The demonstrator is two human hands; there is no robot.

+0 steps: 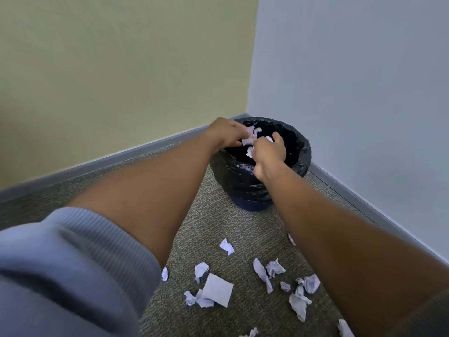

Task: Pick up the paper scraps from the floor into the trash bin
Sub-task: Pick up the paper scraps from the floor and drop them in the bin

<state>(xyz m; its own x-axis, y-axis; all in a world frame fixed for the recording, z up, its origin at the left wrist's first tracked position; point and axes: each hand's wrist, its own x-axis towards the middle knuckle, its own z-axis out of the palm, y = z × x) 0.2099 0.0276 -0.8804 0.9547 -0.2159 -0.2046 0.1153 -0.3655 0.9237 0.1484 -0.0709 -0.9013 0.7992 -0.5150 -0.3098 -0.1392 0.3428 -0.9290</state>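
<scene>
Still, plenty is lying close to us: torn and crumpled paper scraps [217, 290] are littering the carpet [209, 215] between our forearms – one flat, roughly square sheet among balled-up, creased bits, all thin, white and light. More are sitting by the right forearm and at the bottom edge of view. The carpet is a short, speckled grey-green weave, so the scraps are standing out plainly against it. Nearest on the left, a ribbed grey sleeve [60, 259] is bunching above the elbow.

Farther out, both hands are hovering over the mouth of the trash bin [245, 190] – a round dark tub lined with a glossy, wrinkled black bag that is folding over its rim, standing in the corner where the yellowish wall meets the pale blue one. Our left hand [224, 133] is curling its fingers around a few white pieces; our right hand [268, 152] is also pinching some, with bits showing at its fingertips (how many we cannot tell).

We are judging this to be the drop step. Next we are needing to loosen both grips so the pieces fall inside the liner, then reach back for the scraps near us, pinching gently since they are flimsy.
</scene>
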